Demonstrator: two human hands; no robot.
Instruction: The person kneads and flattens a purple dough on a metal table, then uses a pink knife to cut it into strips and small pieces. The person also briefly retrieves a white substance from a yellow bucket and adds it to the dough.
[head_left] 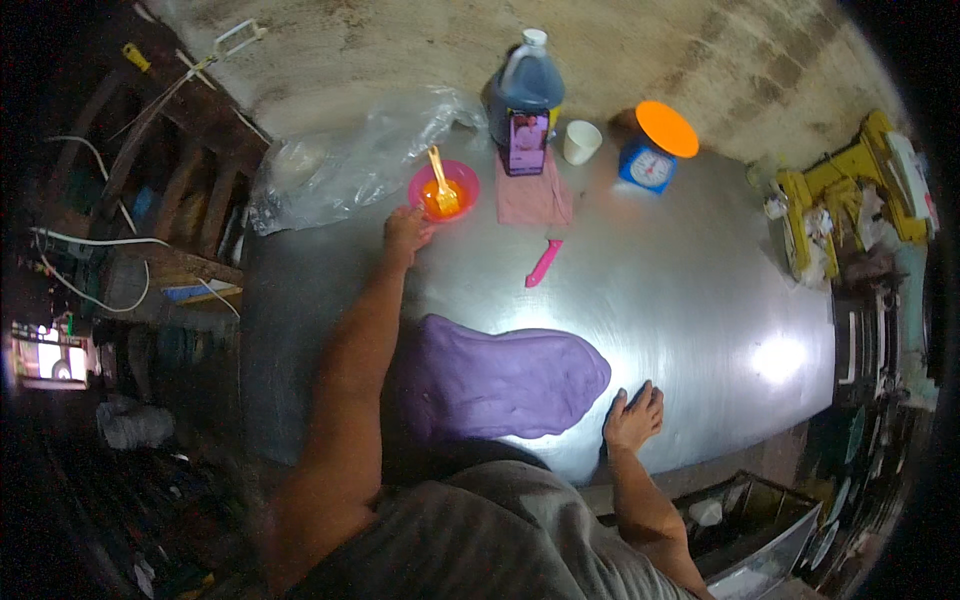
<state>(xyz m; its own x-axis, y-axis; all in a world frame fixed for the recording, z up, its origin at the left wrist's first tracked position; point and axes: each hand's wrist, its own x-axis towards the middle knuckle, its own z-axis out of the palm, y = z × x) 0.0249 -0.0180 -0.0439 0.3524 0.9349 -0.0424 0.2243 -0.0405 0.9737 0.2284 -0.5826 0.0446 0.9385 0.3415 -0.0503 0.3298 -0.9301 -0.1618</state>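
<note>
My left hand (pixel 405 232) is stretched far forward, its fingers on the near left rim of a pink bowl (pixel 476 182). Orange-yellow liquid lies in the bowl, and a brush (pixel 440 180) with a pale handle leans in it. A large slab of purple dough (pixel 505 385) is spread in front of my body. To the right of the dough my right hand (pixel 633 420) rests on the metal tabletop with its fingers apart, holding nothing. A knife with a pink handle (pixel 543 264) lies beyond the dough.
Along the back stand a large dark jug (pixel 526 85), a phone (pixel 527 142) propped on a pink cloth (pixel 533 200), a white cup (pixel 582 143) and a blue scale (pixel 648 165) with an orange pan. A clear plastic bag (pixel 340 165) lies back left; yellow equipment (pixel 850 190) stands at the right.
</note>
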